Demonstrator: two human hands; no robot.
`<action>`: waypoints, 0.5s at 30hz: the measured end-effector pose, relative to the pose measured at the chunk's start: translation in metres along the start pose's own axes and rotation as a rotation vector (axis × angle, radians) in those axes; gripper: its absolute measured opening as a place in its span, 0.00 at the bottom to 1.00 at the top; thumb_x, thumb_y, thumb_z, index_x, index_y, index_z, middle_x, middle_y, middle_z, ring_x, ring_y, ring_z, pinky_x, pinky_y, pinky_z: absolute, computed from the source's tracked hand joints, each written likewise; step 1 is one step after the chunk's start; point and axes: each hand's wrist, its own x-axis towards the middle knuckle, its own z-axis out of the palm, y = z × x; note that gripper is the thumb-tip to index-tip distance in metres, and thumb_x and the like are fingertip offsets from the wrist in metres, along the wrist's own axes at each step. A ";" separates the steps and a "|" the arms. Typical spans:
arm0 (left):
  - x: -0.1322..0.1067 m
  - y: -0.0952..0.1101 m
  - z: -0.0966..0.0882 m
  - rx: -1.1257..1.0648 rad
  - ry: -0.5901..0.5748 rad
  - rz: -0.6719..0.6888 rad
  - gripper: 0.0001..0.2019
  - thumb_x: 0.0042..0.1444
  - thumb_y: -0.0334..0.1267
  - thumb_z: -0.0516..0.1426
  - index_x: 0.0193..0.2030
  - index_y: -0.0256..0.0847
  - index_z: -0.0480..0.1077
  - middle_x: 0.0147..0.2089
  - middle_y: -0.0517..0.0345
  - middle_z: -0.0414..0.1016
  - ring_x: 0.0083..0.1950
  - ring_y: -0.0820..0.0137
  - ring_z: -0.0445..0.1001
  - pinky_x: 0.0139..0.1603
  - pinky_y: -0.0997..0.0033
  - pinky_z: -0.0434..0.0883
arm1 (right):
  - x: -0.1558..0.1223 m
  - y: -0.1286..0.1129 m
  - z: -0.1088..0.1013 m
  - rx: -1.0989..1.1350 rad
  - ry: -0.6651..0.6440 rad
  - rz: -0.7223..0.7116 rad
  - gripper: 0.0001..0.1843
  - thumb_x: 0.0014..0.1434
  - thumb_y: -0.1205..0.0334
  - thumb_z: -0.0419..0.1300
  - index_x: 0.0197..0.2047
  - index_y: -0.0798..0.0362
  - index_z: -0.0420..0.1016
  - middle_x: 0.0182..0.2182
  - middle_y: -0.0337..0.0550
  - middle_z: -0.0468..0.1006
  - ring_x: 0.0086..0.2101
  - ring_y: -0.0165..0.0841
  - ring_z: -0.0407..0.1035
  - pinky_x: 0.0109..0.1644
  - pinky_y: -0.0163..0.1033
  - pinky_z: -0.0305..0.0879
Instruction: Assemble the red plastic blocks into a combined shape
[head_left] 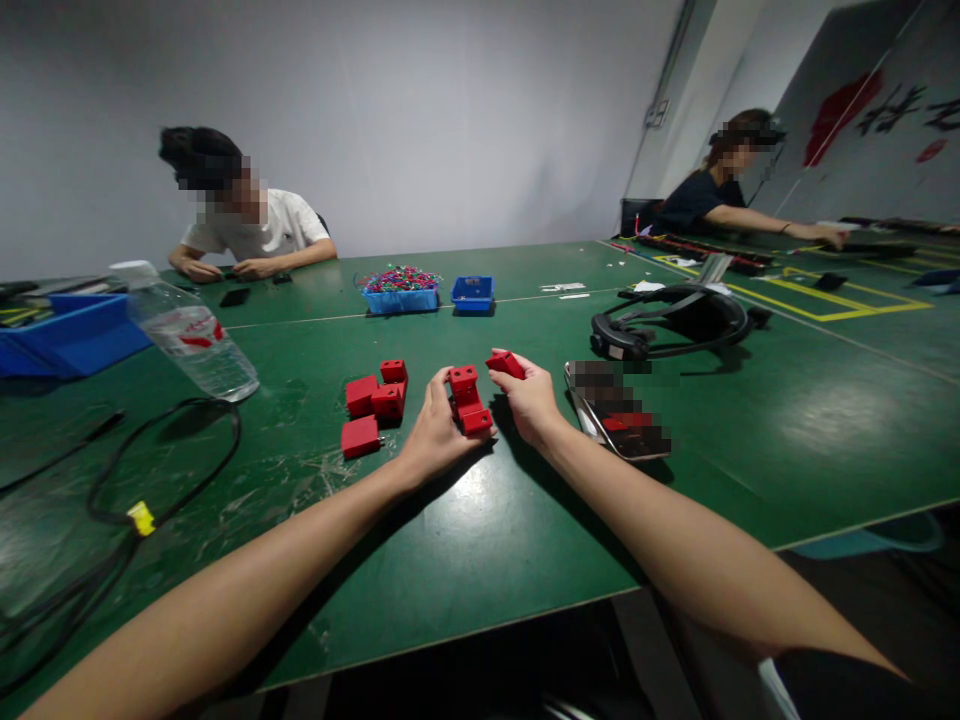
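My left hand [435,432] is closed around a red notched block [469,402] with round holes in its ends, held just above the green table. Close by on the right, my right hand [531,398] pinches a smaller red block [507,364], partly hidden by the fingers. The two red pieces are apart. Left of my hands, several more red blocks lie in a group on the table, among them a squarish block [361,437] at the front and a holed block [388,402] behind it.
A phone [592,400] lies right of my hands, with a black headset [675,320] behind it. A blue tray of small colourful parts [401,300] and a small blue tray [473,295] stand ahead. Leftward are a tilted water bottle [196,335] and black cable [172,515]. Two people sit beyond.
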 end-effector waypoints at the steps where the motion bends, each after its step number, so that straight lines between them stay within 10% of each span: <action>1: 0.000 -0.001 0.000 0.000 0.009 -0.008 0.49 0.42 0.45 0.69 0.66 0.42 0.45 0.64 0.40 0.59 0.63 0.52 0.67 0.61 0.49 0.69 | 0.000 0.000 0.000 -0.010 -0.003 0.006 0.23 0.38 0.69 0.67 0.42 0.55 0.79 0.31 0.37 0.80 0.33 0.29 0.69 0.43 0.36 0.63; 15: 0.004 0.000 -0.003 -0.205 -0.020 -0.090 0.52 0.42 0.39 0.69 0.69 0.43 0.43 0.65 0.36 0.62 0.64 0.51 0.68 0.58 0.48 0.73 | -0.009 -0.003 0.006 -0.004 -0.079 0.109 0.20 0.54 0.45 0.60 0.42 0.51 0.75 0.28 0.36 0.73 0.27 0.29 0.63 0.28 0.34 0.56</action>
